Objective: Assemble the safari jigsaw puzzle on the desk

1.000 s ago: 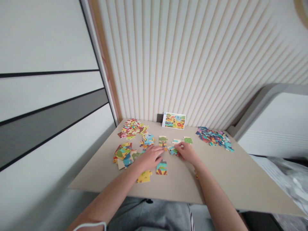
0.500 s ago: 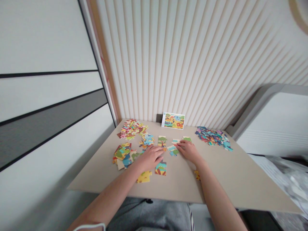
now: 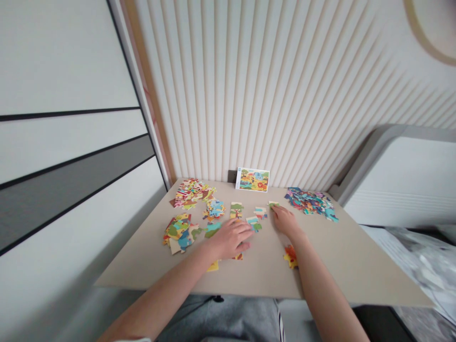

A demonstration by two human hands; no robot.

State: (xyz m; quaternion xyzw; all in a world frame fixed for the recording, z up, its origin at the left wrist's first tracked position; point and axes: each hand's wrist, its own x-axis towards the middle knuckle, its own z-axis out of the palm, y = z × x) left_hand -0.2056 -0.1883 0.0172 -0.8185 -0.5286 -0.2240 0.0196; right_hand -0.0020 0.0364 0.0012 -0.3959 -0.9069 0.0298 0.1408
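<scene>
- Against the frame half a second earlier, the right hand is shifted from the red-and-blue piece to the green piece; the left hand is brought nearer the tilted piece (the whole view is slightly shifted too).
- On a clock face centred on the table, the green piece is seen at one o'clock, partly covered by the right fingertips; whether it is pinched cannot be told.
- The left hand is laid palm-down near the centre, thumb held apart from the fingers; nothing is seen clamped, though its underside is hidden.
- The tree piece is placed at eleven o'clock, the lion-coloured piece at four, the dark pile at two.
- The tilted piece could be nudged askew if the left fingers are dragged towards three o'clock.
- The lion-coloured piece could be swept aside by the right forearm, which is held just beside it.
</scene>
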